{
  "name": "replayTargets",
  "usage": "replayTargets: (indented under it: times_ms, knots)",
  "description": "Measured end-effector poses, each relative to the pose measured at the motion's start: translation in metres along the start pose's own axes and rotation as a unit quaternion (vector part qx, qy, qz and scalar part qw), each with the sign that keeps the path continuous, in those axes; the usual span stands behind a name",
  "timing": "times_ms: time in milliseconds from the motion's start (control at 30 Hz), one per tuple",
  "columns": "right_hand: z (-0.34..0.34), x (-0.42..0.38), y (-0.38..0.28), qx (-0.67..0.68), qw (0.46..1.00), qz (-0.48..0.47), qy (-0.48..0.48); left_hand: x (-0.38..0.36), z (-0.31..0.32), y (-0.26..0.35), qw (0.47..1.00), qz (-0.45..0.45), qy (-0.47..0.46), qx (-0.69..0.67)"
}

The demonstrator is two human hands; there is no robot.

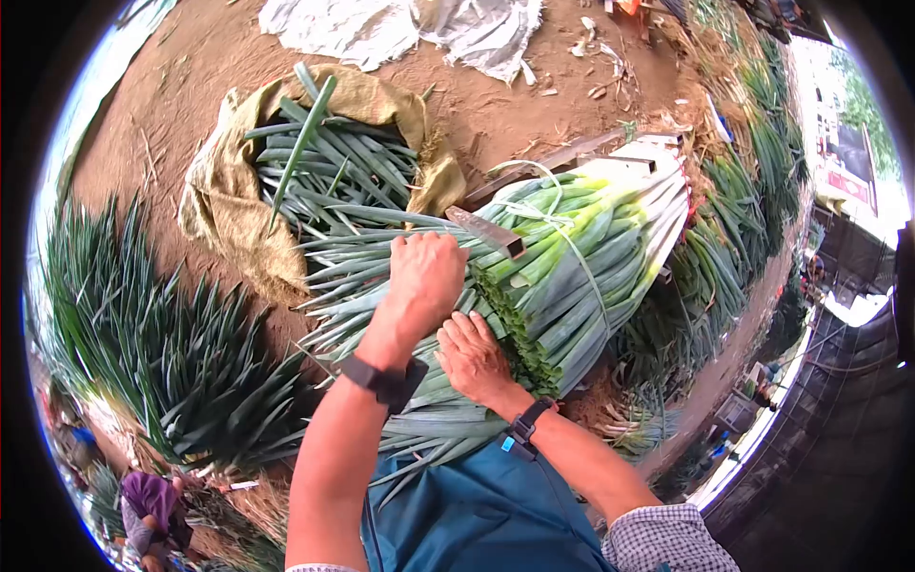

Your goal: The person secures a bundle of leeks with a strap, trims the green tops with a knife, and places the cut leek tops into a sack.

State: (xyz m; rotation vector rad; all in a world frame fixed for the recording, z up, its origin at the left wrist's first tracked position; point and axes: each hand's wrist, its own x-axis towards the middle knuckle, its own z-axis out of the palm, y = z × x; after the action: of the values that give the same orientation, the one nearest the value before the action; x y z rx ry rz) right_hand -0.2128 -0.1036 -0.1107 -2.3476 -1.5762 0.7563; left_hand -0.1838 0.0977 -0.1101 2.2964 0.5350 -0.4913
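A big bundle of spring onions [591,257] lies in front of me, white root ends to the upper right, tied with pale string [558,219]. Its green end is cut in a straight line. Against that cut edge lie long loose leaf tops [357,257], pointing left. My left hand [426,278] is closed in a fist over these tops, beside a rusty metal bar [488,234]; what it grips is hidden. Just below, my right hand [474,358] rests on the leaf tops near the cut edge, fingers extended.
An open burlap sack [238,229] full of green leaves [324,157] stands at upper left. More spring onions [152,334] are heaped at left and along the right [734,229]. White sheeting [400,29] lies on bare soil. A person in purple [151,510] is at lower left.
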Motion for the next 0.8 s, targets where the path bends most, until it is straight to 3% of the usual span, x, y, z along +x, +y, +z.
replayTargets:
  times_ms: [100,233,333,367,433,533,567,667,700,800]
  knots:
    - [0.005,-0.005,0.004,0.002,1.0,0.004,0.008,0.017,0.011,0.005,0.994,-0.043,-0.093,-0.036]
    - [0.006,-0.007,0.006,0.014,1.0,0.018,0.013,0.02,0.028,0.013,0.993,-0.062,-0.1,-0.033]
    - [0.008,-0.009,0.008,0.018,0.999,0.024,0.013,0.014,0.042,0.012,0.993,-0.067,-0.017,-0.094]
    - [0.009,-0.009,0.008,0.018,0.999,0.025,0.012,0.009,0.057,0.002,0.983,-0.049,0.057,-0.17]
    - [0.006,-0.005,0.009,0.015,1.0,0.023,0.01,-0.005,0.084,-0.014,0.955,-0.058,0.122,-0.264]
    - [0.003,-0.008,0.008,0.005,1.0,0.019,-0.002,-0.02,0.11,0.0,0.889,-0.12,0.204,-0.392]
    - [0.002,-0.007,0.008,0.001,1.0,0.017,-0.003,-0.019,0.115,0.004,0.791,-0.225,0.191,-0.535]
    - [0.005,-0.003,0.006,0.015,1.0,0.024,0.003,-0.035,0.106,-0.014,0.651,-0.304,0.229,-0.657]
    - [0.003,-0.003,0.007,0.028,0.999,0.024,0.005,-0.042,0.098,-0.02,0.694,-0.321,0.199,-0.613]
    - [-0.004,0.001,0.002,0.046,0.998,0.031,-0.006,-0.046,0.085,-0.038,0.809,-0.229,0.291,-0.456]
